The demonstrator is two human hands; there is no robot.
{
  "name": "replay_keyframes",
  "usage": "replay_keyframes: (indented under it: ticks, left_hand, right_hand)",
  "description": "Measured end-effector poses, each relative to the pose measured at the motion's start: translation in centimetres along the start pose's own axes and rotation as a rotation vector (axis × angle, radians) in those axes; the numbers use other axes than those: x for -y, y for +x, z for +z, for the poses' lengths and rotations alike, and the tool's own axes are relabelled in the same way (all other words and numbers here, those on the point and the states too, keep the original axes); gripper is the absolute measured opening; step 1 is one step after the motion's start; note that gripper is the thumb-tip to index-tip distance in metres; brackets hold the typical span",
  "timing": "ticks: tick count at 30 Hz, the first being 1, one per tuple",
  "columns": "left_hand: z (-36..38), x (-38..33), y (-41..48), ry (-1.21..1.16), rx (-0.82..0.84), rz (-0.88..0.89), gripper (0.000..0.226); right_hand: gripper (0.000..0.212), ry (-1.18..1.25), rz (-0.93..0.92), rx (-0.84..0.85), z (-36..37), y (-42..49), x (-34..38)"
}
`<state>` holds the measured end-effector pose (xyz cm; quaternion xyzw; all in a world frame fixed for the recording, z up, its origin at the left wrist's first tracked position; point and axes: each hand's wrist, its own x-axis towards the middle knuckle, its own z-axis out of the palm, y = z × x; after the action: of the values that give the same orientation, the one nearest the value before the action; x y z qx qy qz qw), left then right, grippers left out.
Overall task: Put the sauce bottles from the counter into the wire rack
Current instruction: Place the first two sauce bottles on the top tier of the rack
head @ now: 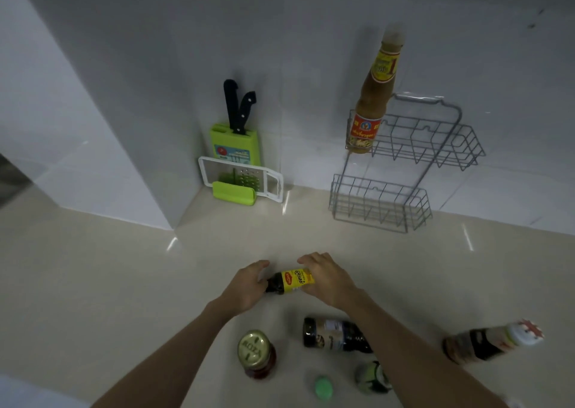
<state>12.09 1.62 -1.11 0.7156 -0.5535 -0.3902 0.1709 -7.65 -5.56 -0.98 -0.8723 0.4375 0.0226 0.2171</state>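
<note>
A small dark bottle with a yellow label (291, 280) lies sideways between my two hands over the beige counter (124, 283). My left hand (249, 286) grips its dark base end and my right hand (326, 278) grips its cap end. The grey two-tier wire rack (413, 155) hangs on the wall at the right; one tall tan sauce bottle (371, 96) stands in its upper basket at the left end. On the counter near me are a gold-lidded red jar (256, 354), a dark bottle lying down (337, 334), a green-capped bottle (371, 378) and a white-capped dark bottle (491, 342).
A green knife block with two black-handled knives (236, 127) and a white grater (241, 177) stand in the wall corner at the left of the rack. A loose green cap (323, 387) lies on the counter. The rack's lower basket (381, 202) holds nothing.
</note>
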Motion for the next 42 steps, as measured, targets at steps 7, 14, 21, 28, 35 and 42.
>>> replay_keyframes:
  ticks: [7, 14, 21, 28, 35, 42]
  left_hand:
    - [1.5, 1.6, 0.1, -0.015, 0.000, -0.004, 0.051]
    - [-0.4, 0.4, 0.8, -0.132, -0.187, 0.064, 0.042]
    - [-4.4, -5.9, 3.2, -0.133, -0.323, 0.189, 0.036]
    - [-6.4, -16.0, 5.3, -0.205, -0.308, 0.330, 0.038]
    - [-7.9, -24.7, 6.8, -0.276, -0.258, 0.400, 0.064]
    - [-8.1, -28.5, 7.3, -0.358, -0.131, 0.433, 0.066]
  right_hand:
    - [0.048, -0.288, -0.009, 0.049, 2.4, 1.5, 0.9]
    - [0.044, -0.287, 0.091, -0.017, 1.8, 0.7, 0.1]
    - [0.045, 0.108, 0.330, -0.372, -2.8, -2.0, -1.7]
    - [0.055, 0.398, 0.325, -0.870, -12.5, -3.9, -3.8]
    - [0.058, 0.491, 0.259, -1.267, -24.2, -1.6, -5.0]
    - [0.063, 0.444, 0.271, -1.121, -27.1, 3.0, -7.0]
